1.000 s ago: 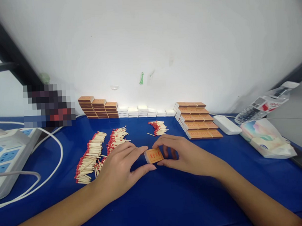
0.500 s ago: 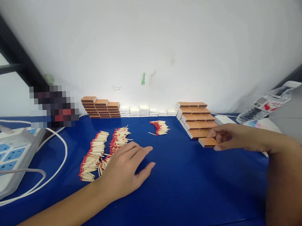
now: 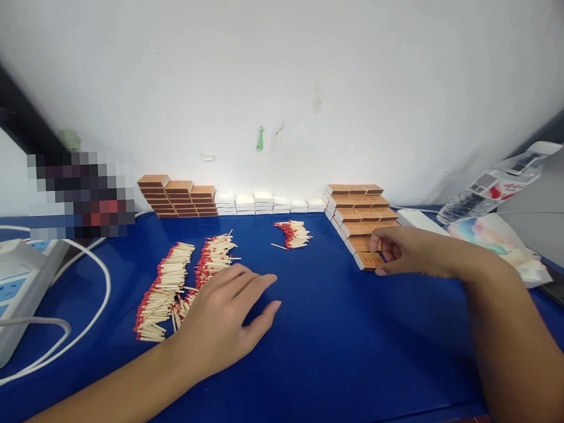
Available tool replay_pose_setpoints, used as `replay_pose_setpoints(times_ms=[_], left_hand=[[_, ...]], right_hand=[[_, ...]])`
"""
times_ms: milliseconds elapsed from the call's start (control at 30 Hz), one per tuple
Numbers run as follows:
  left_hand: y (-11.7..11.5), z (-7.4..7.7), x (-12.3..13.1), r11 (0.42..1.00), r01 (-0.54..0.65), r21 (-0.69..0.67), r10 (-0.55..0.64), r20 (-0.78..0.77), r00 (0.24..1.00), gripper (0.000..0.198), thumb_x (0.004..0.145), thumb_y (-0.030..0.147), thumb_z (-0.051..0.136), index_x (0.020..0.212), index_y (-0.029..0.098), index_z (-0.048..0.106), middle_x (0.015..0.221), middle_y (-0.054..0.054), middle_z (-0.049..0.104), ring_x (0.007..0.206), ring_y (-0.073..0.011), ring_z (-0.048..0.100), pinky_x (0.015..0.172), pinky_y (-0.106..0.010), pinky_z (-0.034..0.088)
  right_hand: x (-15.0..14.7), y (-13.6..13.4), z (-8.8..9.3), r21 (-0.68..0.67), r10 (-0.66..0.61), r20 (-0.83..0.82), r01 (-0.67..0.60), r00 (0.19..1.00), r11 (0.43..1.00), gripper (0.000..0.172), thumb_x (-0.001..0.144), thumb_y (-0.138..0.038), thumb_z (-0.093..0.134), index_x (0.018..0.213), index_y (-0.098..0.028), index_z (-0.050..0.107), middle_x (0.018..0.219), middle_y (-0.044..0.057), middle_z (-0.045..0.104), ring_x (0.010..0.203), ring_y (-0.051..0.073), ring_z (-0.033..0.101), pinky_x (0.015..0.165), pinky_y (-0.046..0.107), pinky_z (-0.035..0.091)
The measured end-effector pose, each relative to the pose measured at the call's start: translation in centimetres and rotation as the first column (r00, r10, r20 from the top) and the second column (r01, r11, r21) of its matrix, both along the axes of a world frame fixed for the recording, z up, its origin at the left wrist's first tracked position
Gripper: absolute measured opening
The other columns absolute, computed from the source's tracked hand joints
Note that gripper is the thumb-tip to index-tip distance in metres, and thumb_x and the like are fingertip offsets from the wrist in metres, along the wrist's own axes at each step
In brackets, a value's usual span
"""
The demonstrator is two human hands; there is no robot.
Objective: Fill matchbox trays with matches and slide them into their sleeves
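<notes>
Between thumb and fingers, my right hand [image 3: 400, 251] grips the right end of a brown matchbox [image 3: 368, 261]. That box lies at the front of a stepped stack of matchboxes [image 3: 362, 214] against the wall, lined up with its left edge. My left hand [image 3: 230, 310] is open, fingers apart and holding nothing, above the blue table. Under and beside it are two long rows of red-tipped matches [image 3: 166, 291], partly hidden by the hand. A smaller pile of matches [image 3: 296, 234] lies farther back, near the middle.
Along the wall stand stacked brown matchboxes [image 3: 178, 196] and low stacks of white trays [image 3: 253, 203]. A power strip [image 3: 5, 292] with white cables lies on the left. A plastic bottle [image 3: 496, 186] and a colourful packet [image 3: 498, 242] are on the right.
My right hand has moved left with the matchbox, bringing it against the front of the stepped stack. My left hand stays in nearly the same pose. The camera view has shifted slightly.
</notes>
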State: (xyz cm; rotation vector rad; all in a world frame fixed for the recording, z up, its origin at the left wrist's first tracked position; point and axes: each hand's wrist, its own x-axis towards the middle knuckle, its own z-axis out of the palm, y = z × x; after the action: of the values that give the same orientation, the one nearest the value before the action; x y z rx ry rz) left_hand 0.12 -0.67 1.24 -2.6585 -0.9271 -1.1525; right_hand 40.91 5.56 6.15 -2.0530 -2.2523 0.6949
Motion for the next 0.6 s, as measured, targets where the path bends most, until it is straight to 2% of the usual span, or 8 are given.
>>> replay_pose_setpoints(times_ms=[167, 400, 600], left_hand=[[0.0, -0.1, 0.0, 1.0, 0.016, 0.009, -0.016, -0.005, 1.0, 0.023, 0.101, 0.023, 0.072, 0.123, 0.016, 0.072, 0.106, -0.006, 0.082, 0.094, -0.0243, 0.074, 0.089, -0.044, 0.065], [0.1, -0.1, -0.1, 1.0, 0.03, 0.007, -0.03, -0.014, 0.999, 0.021, 0.102, 0.023, 0.072, 0.121, 0.015, 0.072, 0.104, -0.006, 0.082, 0.093, -0.0243, 0.074, 0.086, -0.044, 0.065], [0.1, -0.2, -0.1, 0.999, 0.051, -0.006, -0.051, -0.027, 0.998, 0.018, 0.102, 0.023, 0.072, 0.119, 0.016, 0.072, 0.101, -0.006, 0.081, 0.093, -0.0242, 0.074, 0.086, -0.043, 0.065]], right_hand=[[-0.1, 0.2, -0.5, -0.027, -0.004, -0.008, 0.004, 1.0, 1.0, 0.034, 0.077, -0.046, 0.081, 0.096, -0.025, 0.062, 0.088, 0.003, 0.07, 0.076, 0.021, 0.065, 0.064, 0.032, 0.047], [-1.0, -0.3, 0.5, -0.036, -0.018, -0.057, 0.016, 0.998, 0.999, 0.034, 0.076, -0.05, 0.082, 0.09, -0.025, 0.061, 0.086, 0.006, 0.07, 0.077, 0.023, 0.063, 0.067, 0.035, 0.047], [-1.2, -0.2, 0.3, -0.069, -0.049, -0.015, 0.047, 0.999, 0.996, 0.027, 0.077, -0.041, 0.081, 0.079, -0.026, 0.058, 0.083, 0.006, 0.071, 0.071, 0.022, 0.061, 0.063, 0.036, 0.043]])
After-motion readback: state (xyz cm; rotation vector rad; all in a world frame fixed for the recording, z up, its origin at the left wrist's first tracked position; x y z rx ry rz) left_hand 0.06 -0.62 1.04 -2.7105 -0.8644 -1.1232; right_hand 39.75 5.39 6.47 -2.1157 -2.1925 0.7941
